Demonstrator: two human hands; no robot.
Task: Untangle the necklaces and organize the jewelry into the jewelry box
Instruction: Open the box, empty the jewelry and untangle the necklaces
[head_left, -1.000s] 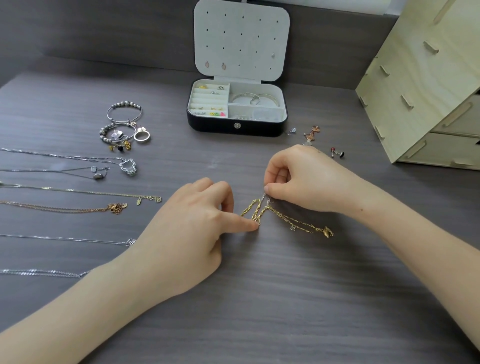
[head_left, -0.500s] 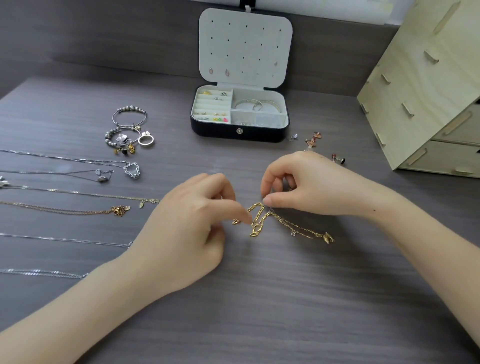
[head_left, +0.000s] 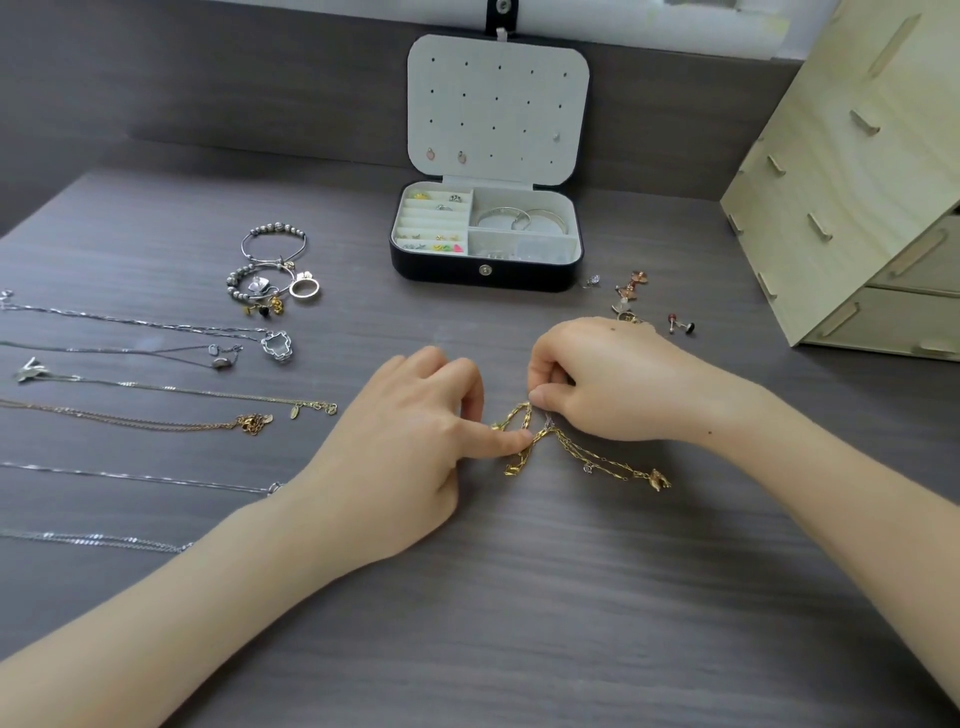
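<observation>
A tangled gold chain lay on the grey counter between our hands, our right hand pinching its top loop between thumb and forefinger, our left hand, fingers curled, pinning it under the thumb tip, the open jewelry box well beyond.

Single head cam, worn by the person at the near edge of the table. Faces fwd & down toward the jewelry box, upper-centre, far side; close-range, wide-angle view.
</observation>
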